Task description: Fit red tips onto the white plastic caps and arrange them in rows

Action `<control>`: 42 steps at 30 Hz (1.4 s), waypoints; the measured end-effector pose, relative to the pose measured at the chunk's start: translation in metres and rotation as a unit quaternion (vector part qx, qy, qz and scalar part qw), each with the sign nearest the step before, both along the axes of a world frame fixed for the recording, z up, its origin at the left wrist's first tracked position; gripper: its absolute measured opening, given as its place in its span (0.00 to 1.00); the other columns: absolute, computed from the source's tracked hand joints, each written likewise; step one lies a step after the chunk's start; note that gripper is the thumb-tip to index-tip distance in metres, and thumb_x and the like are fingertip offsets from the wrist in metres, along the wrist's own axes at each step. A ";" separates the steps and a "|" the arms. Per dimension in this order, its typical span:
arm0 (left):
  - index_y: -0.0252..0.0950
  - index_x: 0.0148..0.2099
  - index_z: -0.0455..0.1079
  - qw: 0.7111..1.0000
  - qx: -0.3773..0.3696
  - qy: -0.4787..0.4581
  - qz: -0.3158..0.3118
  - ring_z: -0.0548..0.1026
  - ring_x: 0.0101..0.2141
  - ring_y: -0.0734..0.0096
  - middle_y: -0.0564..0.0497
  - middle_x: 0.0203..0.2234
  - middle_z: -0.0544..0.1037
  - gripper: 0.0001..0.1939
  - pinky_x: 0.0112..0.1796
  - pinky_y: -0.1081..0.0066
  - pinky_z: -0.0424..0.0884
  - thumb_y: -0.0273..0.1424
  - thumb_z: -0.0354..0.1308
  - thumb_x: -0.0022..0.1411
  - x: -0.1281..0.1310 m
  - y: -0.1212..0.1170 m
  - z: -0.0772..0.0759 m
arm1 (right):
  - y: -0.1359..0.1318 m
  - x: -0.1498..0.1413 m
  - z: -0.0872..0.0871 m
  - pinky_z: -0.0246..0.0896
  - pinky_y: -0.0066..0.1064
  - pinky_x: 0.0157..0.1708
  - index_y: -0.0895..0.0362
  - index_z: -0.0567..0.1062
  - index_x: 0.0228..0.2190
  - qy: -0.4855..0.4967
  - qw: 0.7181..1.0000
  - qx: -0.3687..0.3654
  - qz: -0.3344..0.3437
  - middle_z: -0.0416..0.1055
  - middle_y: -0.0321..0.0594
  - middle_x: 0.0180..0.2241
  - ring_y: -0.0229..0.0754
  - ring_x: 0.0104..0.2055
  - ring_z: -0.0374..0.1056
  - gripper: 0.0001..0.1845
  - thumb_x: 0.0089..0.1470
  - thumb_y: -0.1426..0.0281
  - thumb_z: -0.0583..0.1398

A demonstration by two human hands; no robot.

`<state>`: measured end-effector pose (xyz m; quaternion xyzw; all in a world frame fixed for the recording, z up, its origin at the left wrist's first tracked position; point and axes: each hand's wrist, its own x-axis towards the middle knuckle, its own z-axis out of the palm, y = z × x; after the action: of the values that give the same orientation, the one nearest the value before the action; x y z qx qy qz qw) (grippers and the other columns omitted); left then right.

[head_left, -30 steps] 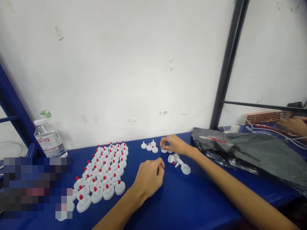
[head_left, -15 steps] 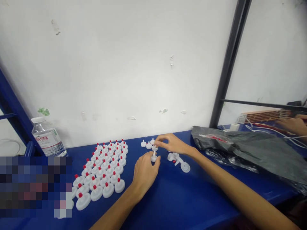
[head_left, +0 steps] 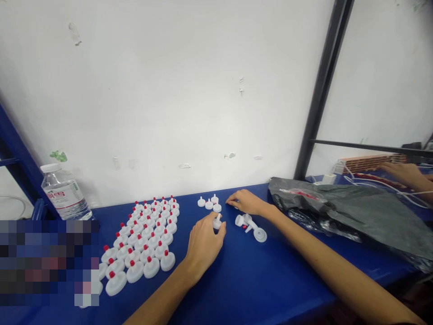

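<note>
Between the thumb and fingers of my left hand is a white nozzle cap, its spout pointing up and without a red tip. My right hand is closed, fingertips together, just right of a small group of white nozzle caps near the wall. Whether anything is pinched in it is too small to make out. Below it lies a loose heap of white nozzle caps, some tipped over, with a small red tip among them. To the left, red-tipped white caps stand in rows.
A water bottle stands at the left by the wall. A dark grey plastic bag lies on the blue table at the right. Beyond the dark post, another person's hand is near white cables.
My right hand has drawn away to the right from the small cap group, uncovering it. My left hand stays almost still with its cap.
</note>
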<state>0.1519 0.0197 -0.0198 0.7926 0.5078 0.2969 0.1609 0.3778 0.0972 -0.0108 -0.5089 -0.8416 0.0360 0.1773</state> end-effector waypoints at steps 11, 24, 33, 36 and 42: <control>0.42 0.49 0.73 1.000 0.000 0.004 0.000 0.78 0.36 0.61 0.49 0.38 0.82 0.13 0.33 0.69 0.62 0.37 0.52 0.66 -0.001 0.001 0.000 | -0.004 0.003 0.010 0.64 0.28 0.38 0.52 0.83 0.34 0.011 0.999 -0.039 0.028 0.82 0.36 0.34 0.43 0.38 0.77 0.10 0.52 0.76 0.63; 0.41 0.51 0.74 1.000 -0.018 0.016 0.011 0.78 0.42 0.60 0.49 0.40 0.82 0.16 0.38 0.69 0.66 0.37 0.60 0.62 -0.002 0.004 -0.003 | -0.021 -0.008 0.028 0.66 0.30 0.40 0.56 0.79 0.37 0.110 0.990 -0.061 0.068 0.81 0.40 0.38 0.43 0.40 0.76 0.09 0.59 0.66 0.61; 0.40 0.53 0.75 0.999 -0.031 -0.001 0.020 0.78 0.41 0.59 0.47 0.42 0.82 0.18 0.38 0.68 0.65 0.39 0.58 0.63 -0.004 0.006 -0.002 | -0.039 -0.021 0.043 0.68 0.30 0.40 0.57 0.83 0.36 0.234 0.937 -0.204 0.159 0.81 0.40 0.35 0.44 0.39 0.76 0.17 0.49 0.58 0.68; 0.40 0.53 0.75 0.999 -0.034 -0.011 0.017 0.78 0.39 0.60 0.48 0.39 0.82 0.18 0.36 0.68 0.64 0.39 0.58 0.63 -0.004 0.006 -0.002 | -0.039 -0.020 0.045 0.67 0.29 0.39 0.57 0.84 0.36 0.236 0.937 -0.205 0.153 0.82 0.40 0.35 0.43 0.38 0.76 0.17 0.49 0.58 0.69; 0.42 0.48 0.78 0.999 -0.032 -0.028 -0.009 0.77 0.35 0.63 0.51 0.33 0.81 0.14 0.32 0.70 0.61 0.38 0.58 0.62 -0.004 0.006 -0.004 | -0.040 -0.025 0.040 0.68 0.29 0.39 0.56 0.85 0.35 0.234 0.936 -0.213 0.155 0.82 0.40 0.34 0.44 0.38 0.76 0.17 0.48 0.57 0.69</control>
<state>0.1478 0.0255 -0.0242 0.7825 0.5056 0.3011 0.2033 0.3525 0.0573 0.0295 -0.3756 -0.8170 0.3599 0.2489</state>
